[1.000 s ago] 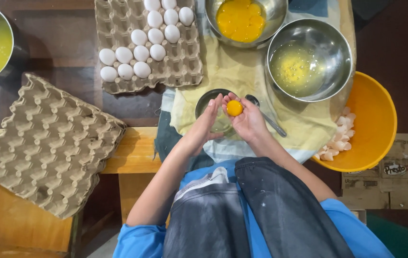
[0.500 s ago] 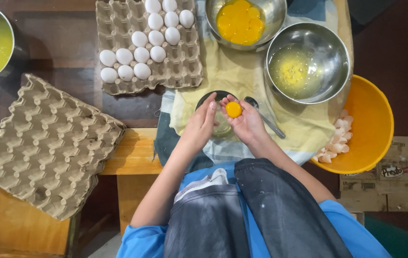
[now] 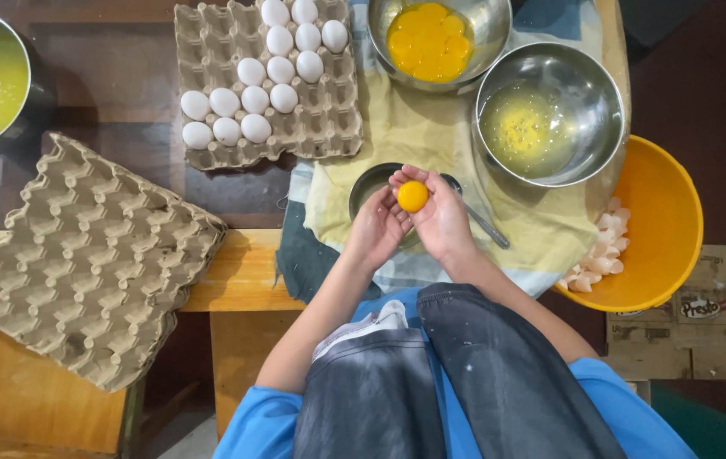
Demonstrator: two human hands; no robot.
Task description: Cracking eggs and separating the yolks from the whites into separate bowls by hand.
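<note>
Cupping both hands together, what does the person hold?

— A whole egg yolk (image 3: 413,196), round, glossy and deep orange, rests on the curled fingers of the right hand (image 3: 441,223). The left hand (image 3: 377,231) presses in beside it, its fingertips touching the right hand's just below the yolk. Both sets of fingers are loosely curved and closed together, forming a cradle rather than a clamp.

— Has anything changed in the last second?

— Very little: the yolk sits in the same place on the fingers, and the hands have only drawn slightly closer. This suggests the white is draining off between the fingers.

— What lies beneath and beyond the fingers?

— Directly under them is a small dark bowl (image 3: 370,183), with a metal spoon (image 3: 488,227) lying just past the right hand on a yellow cloth (image 3: 418,119). Beyond the fingertips stand a steel bowl of yolks (image 3: 432,38) and a steel bowl of clear whites (image 3: 550,115), both smooth and shiny. An orange plastic basin (image 3: 664,225) holding broken shells lies out past the right wrist. A grey pulp carton (image 3: 320,127) with matte white eggs (image 3: 240,102) sits beyond the left fingers; an empty dimpled tray (image 3: 82,263) lies further left.
</note>
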